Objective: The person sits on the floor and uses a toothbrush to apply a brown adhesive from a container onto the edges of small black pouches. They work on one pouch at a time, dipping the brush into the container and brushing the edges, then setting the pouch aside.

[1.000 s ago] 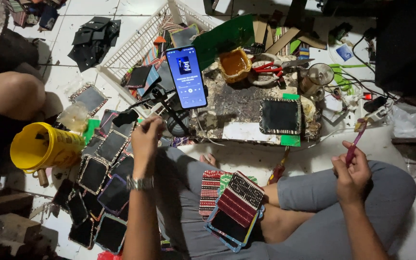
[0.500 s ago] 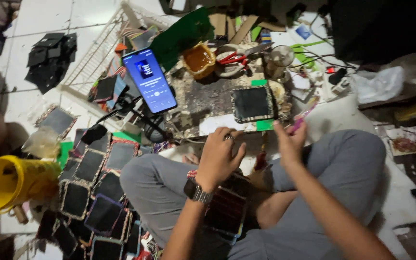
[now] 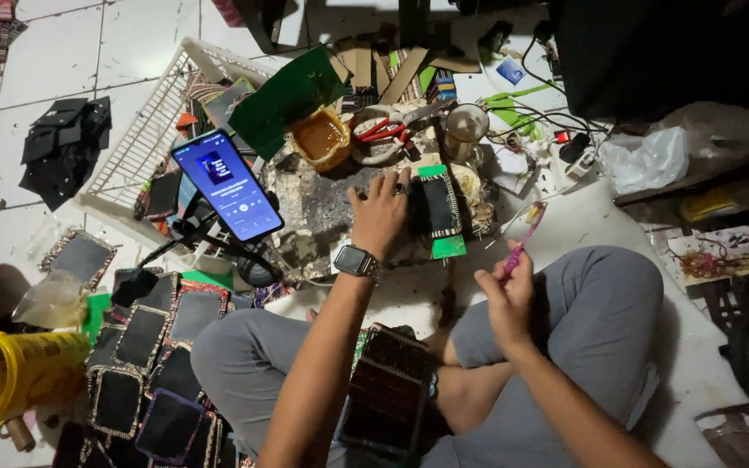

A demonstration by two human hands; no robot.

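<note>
My left hand (image 3: pixel 381 212), with a watch on the wrist, reaches forward and rests its fingers on the left edge of a small black rectangular pouch (image 3: pixel 440 206) with patterned trim, which lies on the stained work board (image 3: pixel 318 208). My right hand (image 3: pixel 506 299) is closed around a pink toothbrush-like tool (image 3: pixel 523 243) that points up and to the right, above my right knee. A stack of dark striped pouches (image 3: pixel 390 390) lies in my lap between my legs.
A phone (image 3: pixel 227 185) with a lit screen stands on a small tripod to the left. A yellow tub (image 3: pixel 321 137) of glue, red scissors (image 3: pixel 383 130), a white wire rack (image 3: pixel 145 143), a yellow bucket (image 3: pixel 6 377) and several finished black pouches (image 3: pixel 145 347) surround me.
My left hand has moved from my lap forward onto the pouch on the board. My right hand drew back toward my knee with the pink tool. The view shifted.
</note>
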